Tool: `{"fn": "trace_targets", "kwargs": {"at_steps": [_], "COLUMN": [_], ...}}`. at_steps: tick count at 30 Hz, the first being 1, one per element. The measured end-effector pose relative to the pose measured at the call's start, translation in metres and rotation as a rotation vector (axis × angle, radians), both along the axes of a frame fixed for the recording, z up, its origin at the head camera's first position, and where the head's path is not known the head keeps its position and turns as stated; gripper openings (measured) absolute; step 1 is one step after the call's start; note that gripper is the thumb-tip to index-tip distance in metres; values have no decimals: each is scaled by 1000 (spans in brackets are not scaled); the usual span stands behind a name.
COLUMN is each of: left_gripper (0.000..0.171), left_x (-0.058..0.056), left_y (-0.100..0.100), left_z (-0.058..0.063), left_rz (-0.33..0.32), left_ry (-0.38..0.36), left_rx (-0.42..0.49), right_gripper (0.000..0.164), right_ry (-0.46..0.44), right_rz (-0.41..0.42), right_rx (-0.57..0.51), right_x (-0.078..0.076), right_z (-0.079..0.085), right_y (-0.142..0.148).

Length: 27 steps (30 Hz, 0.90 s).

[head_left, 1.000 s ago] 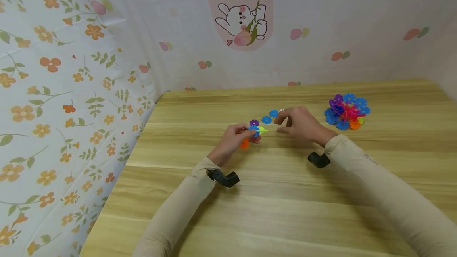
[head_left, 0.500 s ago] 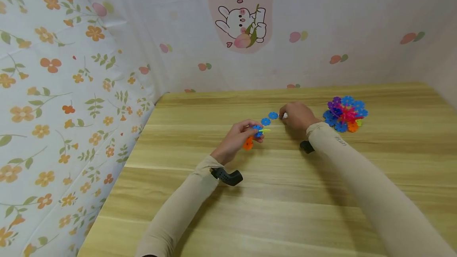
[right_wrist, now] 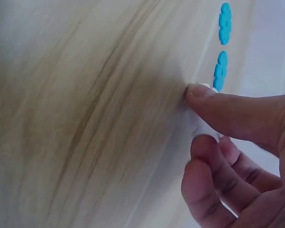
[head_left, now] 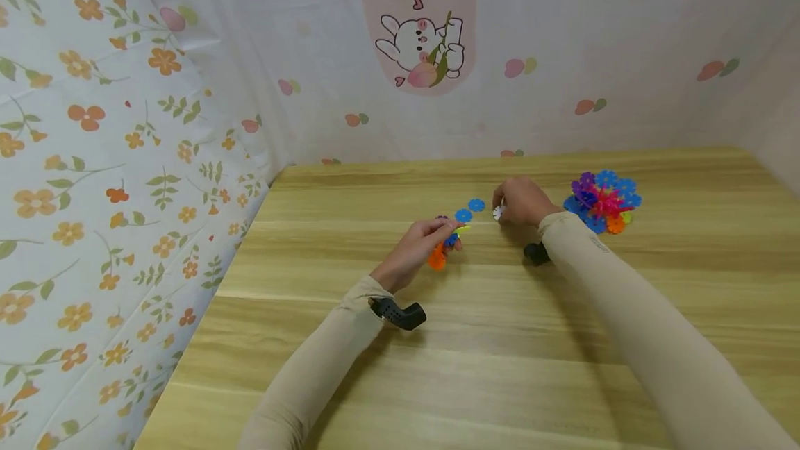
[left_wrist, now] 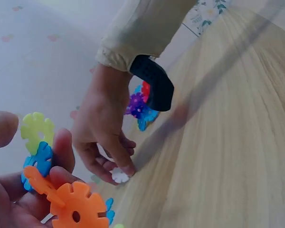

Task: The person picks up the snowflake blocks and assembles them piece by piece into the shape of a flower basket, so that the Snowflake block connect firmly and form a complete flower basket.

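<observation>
My left hand (head_left: 411,247) holds a small joined chain of notched plastic flower discs. In the left wrist view the chain has a yellow-green disc (left_wrist: 32,129), a blue disc (left_wrist: 42,159) and orange discs (left_wrist: 88,204) slotted at angles. Between thumb and fingers, my right hand (head_left: 526,201) pinches a white flower disc (head_left: 498,213), tilted and close over the table; the thumb covers part of it in the right wrist view. Two loose blue discs (head_left: 464,215) lie flat between the hands. A purple disc (head_left: 442,217) is mostly hidden behind the left hand.
Right of the right hand, a round cluster (head_left: 606,203) of joined blue, purple, pink and orange discs stands on the wooden table (head_left: 487,353). A printed curtain (head_left: 550,33) hangs behind the table, and a floral one (head_left: 125,179) at the left.
My right hand has reached to the white disc, pinched it and tilted it up. The left hand has shifted slightly and turned its chain, the orange part now lower.
</observation>
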<state>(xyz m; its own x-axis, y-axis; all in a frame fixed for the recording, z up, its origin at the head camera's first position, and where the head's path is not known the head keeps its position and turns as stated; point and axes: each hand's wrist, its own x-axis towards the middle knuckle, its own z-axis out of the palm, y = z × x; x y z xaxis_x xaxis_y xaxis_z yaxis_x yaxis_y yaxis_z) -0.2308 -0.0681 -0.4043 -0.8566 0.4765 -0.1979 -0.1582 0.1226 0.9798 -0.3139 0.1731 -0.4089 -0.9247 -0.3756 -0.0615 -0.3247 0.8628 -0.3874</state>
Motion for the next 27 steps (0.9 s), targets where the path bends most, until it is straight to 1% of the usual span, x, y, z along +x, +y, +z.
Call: {"fn": "trace_targets", "kwargs": {"at_steps": [6, 9, 11, 15, 18, 20, 27], "left_gripper": [46, 44, 43, 35, 31, 30, 31], "left_x": [0, -1, 0, 1, 1, 0, 1], "left_y": [-1, -1, -1, -1, 0, 0, 3], "left_z": [0, 0, 1, 1, 1, 0, -2], "left_rz": [-31, -51, -63, -57, -48, -46, -18], "left_ry": [29, 55, 87, 131, 154, 178, 264], "left_rx": [-20, -43, -66, -93, -101, -113, -173], "right_gripper": [8, 5, 5, 4, 3, 4, 6], "right_ry": [-4, -15, -27, -67, -103, -111, -86], "right_rz": [44, 73, 88, 95, 82, 72, 81], "right_rx": [-56, -103, -135, -204, -264, -303, -452], "right_x": [8, 12, 16, 26, 36, 43, 67], "right_z": [0, 4, 7, 16, 21, 24, 31], "right_y": [6, 11, 13, 16, 17, 16, 11]}}
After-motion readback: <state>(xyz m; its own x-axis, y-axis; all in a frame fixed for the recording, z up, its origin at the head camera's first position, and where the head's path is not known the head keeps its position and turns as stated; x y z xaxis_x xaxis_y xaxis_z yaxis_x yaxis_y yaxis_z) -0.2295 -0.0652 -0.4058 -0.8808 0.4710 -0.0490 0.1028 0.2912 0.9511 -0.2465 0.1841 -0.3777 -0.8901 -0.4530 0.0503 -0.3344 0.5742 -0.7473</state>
